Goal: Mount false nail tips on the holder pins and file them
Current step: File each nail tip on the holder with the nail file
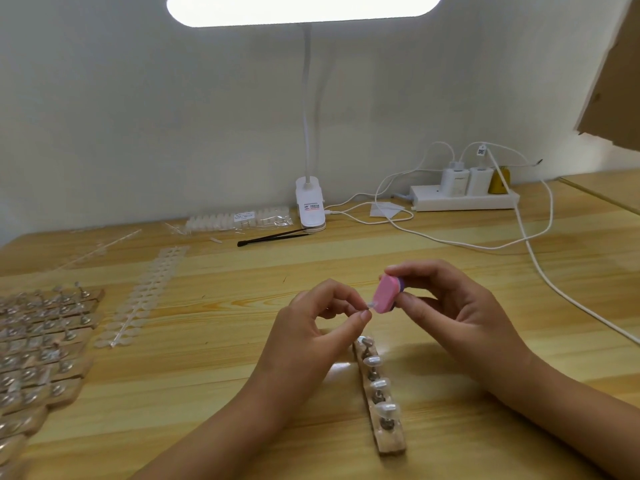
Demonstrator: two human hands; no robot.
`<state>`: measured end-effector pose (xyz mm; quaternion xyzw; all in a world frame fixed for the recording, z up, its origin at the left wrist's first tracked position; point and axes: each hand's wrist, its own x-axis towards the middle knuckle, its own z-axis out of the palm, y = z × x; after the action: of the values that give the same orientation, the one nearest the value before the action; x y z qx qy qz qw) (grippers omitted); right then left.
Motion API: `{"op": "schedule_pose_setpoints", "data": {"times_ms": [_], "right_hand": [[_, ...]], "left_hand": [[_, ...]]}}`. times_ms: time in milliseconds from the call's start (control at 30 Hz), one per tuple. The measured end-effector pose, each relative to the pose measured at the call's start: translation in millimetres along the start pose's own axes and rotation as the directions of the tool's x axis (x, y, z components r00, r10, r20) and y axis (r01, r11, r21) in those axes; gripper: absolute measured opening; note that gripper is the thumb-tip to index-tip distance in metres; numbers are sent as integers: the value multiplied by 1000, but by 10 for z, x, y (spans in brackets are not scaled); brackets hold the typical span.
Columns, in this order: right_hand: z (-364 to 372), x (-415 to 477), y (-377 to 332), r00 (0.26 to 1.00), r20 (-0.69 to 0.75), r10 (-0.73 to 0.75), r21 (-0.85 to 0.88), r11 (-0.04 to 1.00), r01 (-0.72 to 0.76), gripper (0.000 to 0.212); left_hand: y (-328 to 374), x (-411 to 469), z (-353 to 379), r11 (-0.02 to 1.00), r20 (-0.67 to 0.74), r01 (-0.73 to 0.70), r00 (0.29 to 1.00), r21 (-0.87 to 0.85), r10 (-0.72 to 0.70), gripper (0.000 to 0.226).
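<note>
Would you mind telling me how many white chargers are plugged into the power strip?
2. One white charger stands on the power strip, the other right beside it, next to a yellow plug.

No text could be read. The lamp clamp base (310, 220), at 12 o'clock, carried a white label (312, 206) with a red stripe and print too small to resolve. The nail tip packet (242, 218) sticker at its 9 o'clock and the cable tag (481, 151) at its 2 o'clock, which bore a QR-style pattern, were equally illegible.
</note>
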<state>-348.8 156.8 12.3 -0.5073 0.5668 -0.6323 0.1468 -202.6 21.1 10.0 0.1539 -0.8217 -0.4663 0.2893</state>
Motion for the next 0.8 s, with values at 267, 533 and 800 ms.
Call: {"op": "schedule_pose_setpoints", "data": {"times_ms": [267, 533, 800], "right_hand": [[21, -10, -15, 999, 37, 35, 20, 999, -36, 28], [16, -15, -32, 998, 31, 59, 24, 998, -60, 28], [8, -17, -43, 996, -36, 85, 59, 995, -82, 28]], "left_hand": [[-7, 7, -1, 1000, 12, -1, 1000, -18, 1, 10], [-24, 10, 9, 997, 4, -72, 997, 31, 72, 6], [-35, 7, 5, 997, -9, -69, 998, 35, 70, 6]]}}
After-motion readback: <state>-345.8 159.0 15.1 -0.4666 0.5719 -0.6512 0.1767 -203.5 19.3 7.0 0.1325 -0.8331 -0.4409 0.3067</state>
